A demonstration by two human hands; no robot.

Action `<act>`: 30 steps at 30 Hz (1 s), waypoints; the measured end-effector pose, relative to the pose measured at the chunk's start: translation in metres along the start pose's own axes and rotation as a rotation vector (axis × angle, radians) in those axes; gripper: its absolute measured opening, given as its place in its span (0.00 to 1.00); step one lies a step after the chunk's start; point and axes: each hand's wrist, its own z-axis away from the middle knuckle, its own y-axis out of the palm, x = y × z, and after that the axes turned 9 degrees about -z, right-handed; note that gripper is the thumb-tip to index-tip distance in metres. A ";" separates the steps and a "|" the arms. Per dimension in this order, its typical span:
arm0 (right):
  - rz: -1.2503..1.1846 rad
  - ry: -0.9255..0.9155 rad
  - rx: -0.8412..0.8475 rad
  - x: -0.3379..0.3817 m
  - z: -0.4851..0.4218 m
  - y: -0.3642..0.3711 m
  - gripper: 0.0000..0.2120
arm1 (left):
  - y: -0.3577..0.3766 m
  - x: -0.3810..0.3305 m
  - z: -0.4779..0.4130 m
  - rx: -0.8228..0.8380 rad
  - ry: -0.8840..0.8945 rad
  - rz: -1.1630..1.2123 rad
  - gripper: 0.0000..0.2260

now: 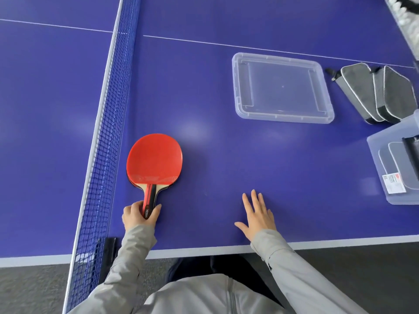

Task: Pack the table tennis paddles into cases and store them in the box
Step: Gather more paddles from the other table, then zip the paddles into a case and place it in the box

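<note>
- While the blue net (108, 132) runs along the far left, the red paddle (154, 158) lies flat on the bench (226, 155) just beside it, blade away from the person; a dark edge shows under the blade, maybe a second paddle, can't tell
- left grip (138, 215) clamped round the end of the paddle handle, thumb on the right side, fingers curled on the left
- right grip (257, 214) fingers apart and straight, palm down on the bench near its front edge, holding nothing; well apart from the paddle
- clear lid (283, 87) lies alone on the bench, further back and to the right
- three grey cases (381, 94) with white piping, overlapping each other, right of the lid
- clear box (375, 155) at the right edge, cut off by the frame; grey cases already inside (394, 164); label (393, 182) on its wall
</note>
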 end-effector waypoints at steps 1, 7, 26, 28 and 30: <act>-0.003 -0.002 0.005 0.000 0.000 0.000 0.41 | 0.000 0.000 0.002 0.011 -0.003 -0.005 0.21; -0.039 -0.033 0.002 -0.008 0.004 -0.005 0.39 | -0.005 0.000 0.020 -0.119 0.069 -0.163 0.35; -0.348 0.062 -0.391 -0.261 0.102 -0.032 0.34 | 0.157 -0.151 0.191 -0.133 0.797 -0.858 0.56; -0.387 0.111 -0.439 -0.300 0.116 -0.033 0.34 | 0.185 -0.174 0.215 -0.133 0.863 -0.880 0.56; -0.411 0.159 -0.480 -0.335 0.128 -0.037 0.34 | 0.207 -0.198 0.236 -0.153 0.924 -0.912 0.55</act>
